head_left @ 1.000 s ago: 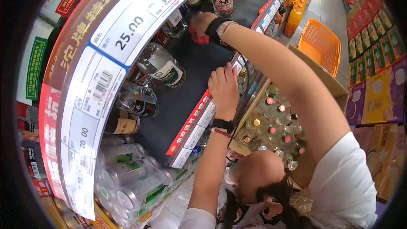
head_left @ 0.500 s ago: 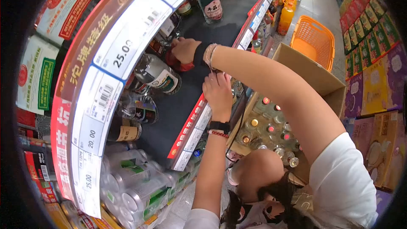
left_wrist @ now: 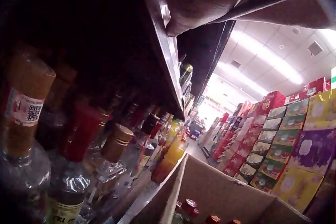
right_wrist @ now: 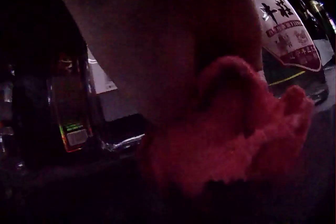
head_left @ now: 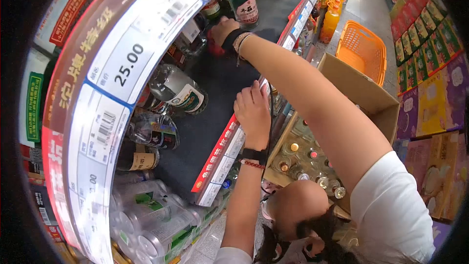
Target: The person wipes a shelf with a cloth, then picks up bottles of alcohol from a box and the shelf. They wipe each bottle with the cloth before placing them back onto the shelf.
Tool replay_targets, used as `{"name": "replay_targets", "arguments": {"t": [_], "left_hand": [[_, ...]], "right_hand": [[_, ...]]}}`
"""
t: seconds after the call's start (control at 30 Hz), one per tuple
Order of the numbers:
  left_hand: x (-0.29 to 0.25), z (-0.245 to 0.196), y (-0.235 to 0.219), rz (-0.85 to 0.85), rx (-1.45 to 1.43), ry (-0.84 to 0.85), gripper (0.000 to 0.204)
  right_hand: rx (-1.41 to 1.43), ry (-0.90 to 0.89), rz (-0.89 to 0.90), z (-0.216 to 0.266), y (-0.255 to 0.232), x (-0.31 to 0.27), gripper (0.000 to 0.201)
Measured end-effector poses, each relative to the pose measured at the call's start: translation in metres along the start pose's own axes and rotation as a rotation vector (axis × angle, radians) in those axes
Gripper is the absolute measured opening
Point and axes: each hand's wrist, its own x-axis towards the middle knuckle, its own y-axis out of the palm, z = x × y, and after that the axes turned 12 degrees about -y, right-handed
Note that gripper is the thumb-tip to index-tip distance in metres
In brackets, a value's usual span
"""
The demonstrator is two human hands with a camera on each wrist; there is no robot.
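Your right hand (head_left: 227, 30) is gripping the red cloth (right_wrist: 226, 140) over the shelf (head_left: 222, 76), its bunched shape apparently suiting the narrow space beside the bottles (head_left: 188, 99). Your left hand (head_left: 253, 115) is resting loosely open on the shelf edge (head_left: 221, 143), seemingly bracing you. The right wrist view is revealing folds hidden from the head view.

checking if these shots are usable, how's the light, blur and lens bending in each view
Head view: bright, strongly bent, corners black, the price strip curving; left wrist view: shelf underside near black, ceiling lights glaring; right wrist view: very dark, the red cloth soft and blurred, the bottle label clearer.
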Motion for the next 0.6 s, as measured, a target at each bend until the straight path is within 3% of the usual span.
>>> {"name": "replay_targets", "arguments": {"t": [0.07,0.2,0.27,0.33,0.37,0.47,0.53,0.6], "left_hand": [[-0.001,0.001,0.000,0.008,0.010,-0.003,0.025],[-0.002,0.003,0.003,0.004,0.015,0.005,0.027],[-0.001,0.004,0.002,-0.016,0.054,0.039,0.020],[0.002,0.004,0.001,-0.024,0.086,0.060,0.018],[0.003,0.003,-0.001,-0.018,0.097,0.060,0.018],[0.002,0.000,-0.003,-0.022,0.091,0.062,0.018],[0.001,0.000,-0.002,-0.022,0.075,0.061,0.017],[-0.001,0.000,-0.001,-0.004,0.064,0.055,0.017]], "right_hand": [[-0.054,0.001,-0.012,-0.002,0.001,0.003,0.029],[0.175,0.100,-0.070,-0.030,0.060,0.065,0.031],[0.215,0.113,-0.077,-0.029,0.060,0.066,0.032],[0.223,0.096,-0.067,-0.015,0.017,0.020,0.032],[0.148,0.055,0.026,-0.007,-0.007,0.003,0.031],[0.146,0.119,0.022,-0.002,0.000,0.000,0.029],[0.106,0.034,0.071,-0.001,-0.012,-0.019,0.027],[0.199,0.131,0.075,0.002,-0.011,-0.030,0.025]]}}
